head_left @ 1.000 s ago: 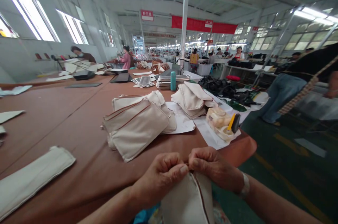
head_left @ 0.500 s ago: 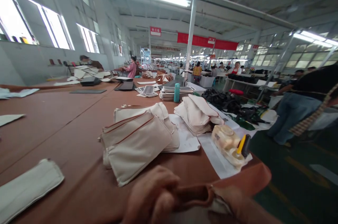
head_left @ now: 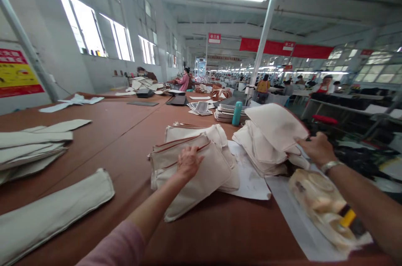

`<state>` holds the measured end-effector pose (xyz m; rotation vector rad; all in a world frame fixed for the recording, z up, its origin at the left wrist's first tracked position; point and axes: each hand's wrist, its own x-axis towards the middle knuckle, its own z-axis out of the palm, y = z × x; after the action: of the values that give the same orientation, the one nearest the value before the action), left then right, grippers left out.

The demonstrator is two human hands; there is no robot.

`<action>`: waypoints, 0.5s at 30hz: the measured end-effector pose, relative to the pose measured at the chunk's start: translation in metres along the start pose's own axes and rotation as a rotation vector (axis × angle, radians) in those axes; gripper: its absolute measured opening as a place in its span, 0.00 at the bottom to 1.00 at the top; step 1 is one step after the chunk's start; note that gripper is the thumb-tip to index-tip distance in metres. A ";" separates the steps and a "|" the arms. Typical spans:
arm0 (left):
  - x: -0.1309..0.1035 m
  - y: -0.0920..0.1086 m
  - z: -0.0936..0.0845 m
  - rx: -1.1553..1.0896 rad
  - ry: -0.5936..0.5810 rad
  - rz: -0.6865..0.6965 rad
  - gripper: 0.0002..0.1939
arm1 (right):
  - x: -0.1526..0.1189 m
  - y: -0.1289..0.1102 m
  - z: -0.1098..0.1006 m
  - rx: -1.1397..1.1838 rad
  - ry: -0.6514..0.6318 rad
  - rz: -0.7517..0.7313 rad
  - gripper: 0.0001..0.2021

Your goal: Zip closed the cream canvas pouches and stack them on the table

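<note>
My left hand [head_left: 189, 162] is on the front pile of cream fabric pouches [head_left: 201, 186], its fingers curled onto the brown-trimmed edge of the top one. Out to the right, my right hand [head_left: 318, 148] pinches the corner of another cream pouch [head_left: 273, 126], whose near edge shows brown trim. This pouch lies tilted over a second stack of cream pouches [head_left: 254, 153]. Part of each hand's grip is hidden behind the fingers.
Brown sheeting covers the table [head_left: 125, 153]. More cream pieces [head_left: 56, 216] lie at left. A teal bottle [head_left: 237, 113] stands behind the stacks. A yellowed plastic container [head_left: 317, 195] sits on white paper at right. People work farther back.
My hands were low at the front around a brown-trimmed piece. Now the left is on the front pile and the right holds a pouch over the right stack. The view has turned left.
</note>
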<state>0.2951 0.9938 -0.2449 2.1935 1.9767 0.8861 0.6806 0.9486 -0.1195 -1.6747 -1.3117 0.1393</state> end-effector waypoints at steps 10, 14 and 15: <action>-0.028 0.029 -0.042 -0.111 -0.031 0.263 0.08 | -0.103 0.010 0.056 0.213 -0.417 0.023 0.20; -0.088 0.048 -0.113 -0.299 -0.099 0.412 0.09 | -0.104 -0.014 0.022 0.278 -0.368 0.005 0.19; -0.101 0.054 -0.130 -0.495 -0.204 0.469 0.08 | -0.109 -0.026 0.015 0.317 -0.399 -0.033 0.19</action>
<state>0.2838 0.8480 -0.1520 2.3379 1.0212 1.0080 0.6085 0.8701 -0.1566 -1.3953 -1.5162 0.6559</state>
